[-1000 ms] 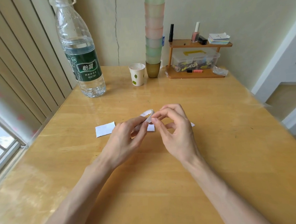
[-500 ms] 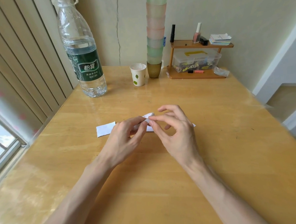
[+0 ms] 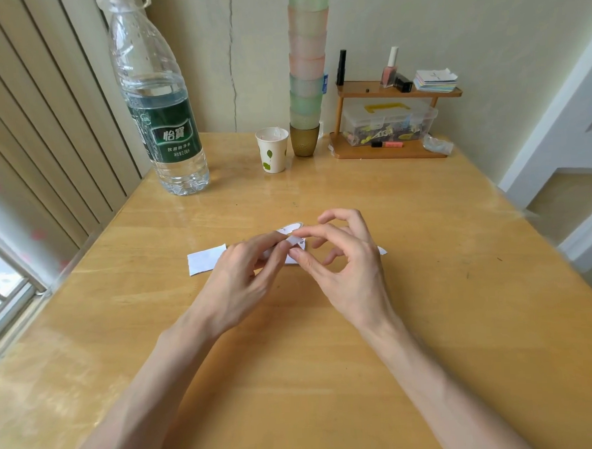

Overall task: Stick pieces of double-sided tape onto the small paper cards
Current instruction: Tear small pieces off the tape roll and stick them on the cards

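My left hand (image 3: 242,278) grips a small white roll of double-sided tape (image 3: 289,228) over the middle of the table. My right hand (image 3: 345,266) pinches the loose end of the tape (image 3: 297,240) between thumb and forefinger, right beside the roll. One small white paper card (image 3: 205,259) lies flat on the wood to the left of my hands. A second card (image 3: 294,257) lies under my fingers, mostly hidden. A corner of a third card (image 3: 382,251) shows past my right hand.
A large water bottle (image 3: 158,104) stands at the back left. A paper cup (image 3: 272,150) and a tall stack of coloured cups (image 3: 305,76) stand at the back middle. A small wooden shelf (image 3: 390,150) with a plastic box stands at the back right.
The roll dipped toward the table and has come back up a little. My right fingers stayed on the tape end beside the roll.
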A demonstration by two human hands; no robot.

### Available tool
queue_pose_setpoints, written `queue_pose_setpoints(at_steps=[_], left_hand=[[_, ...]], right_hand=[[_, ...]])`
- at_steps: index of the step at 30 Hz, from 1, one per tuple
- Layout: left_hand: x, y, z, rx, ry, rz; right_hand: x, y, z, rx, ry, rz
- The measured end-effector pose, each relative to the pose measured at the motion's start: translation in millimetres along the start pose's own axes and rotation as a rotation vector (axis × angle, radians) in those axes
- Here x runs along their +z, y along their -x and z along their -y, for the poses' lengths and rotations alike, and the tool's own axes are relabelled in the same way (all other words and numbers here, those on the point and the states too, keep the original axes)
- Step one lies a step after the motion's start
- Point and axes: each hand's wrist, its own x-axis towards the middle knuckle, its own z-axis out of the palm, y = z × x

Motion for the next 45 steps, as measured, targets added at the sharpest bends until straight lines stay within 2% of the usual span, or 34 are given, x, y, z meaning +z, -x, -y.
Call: queue_pose_setpoints(at_steps=[5,17,28,32,35,37,41,45], left_hand=[[-3.1,-0.1,-0.2,-0.043,0.038,-0.017],[-1.8,-0.1,-0.3,0.002,-0.003,0.015],[-3.6,-0.3,0.0,-0.041,0.031,0.105],[-7.0,-3.4,-5.7,-0.095,0.239,0.163],[-9.0,-3.5,-6.1,-0.193,0.509,0.148],[-9.5,-3.8,-5.0,-0.260,0.596,0.127],[-6.7,-3.4,-8.9,-0.294,0.686,0.116],[-4.6,-2.4,-13.8,-0.264,0.751,0.161]], right_hand=[[6.5,5.0,0.8,-0.054,0.091,-0.026],[6.2,5.7,4.8,-0.085,0.128,-0.075],[2.3,3.5,10.6,-0.064,0.119,0.057],[4.8,2.5,13.9,-0.103,0.057,0.079],[-1.2,-2.6,22.3,-0.048,-0.166,0.071],[-10.6,-7.3,25.9,0.021,-0.316,0.054],[-19.1,-9.7,24.3,0.054,-0.218,0.160],[-19.5,-10.0,20.9,0.126,-0.294,0.084]])
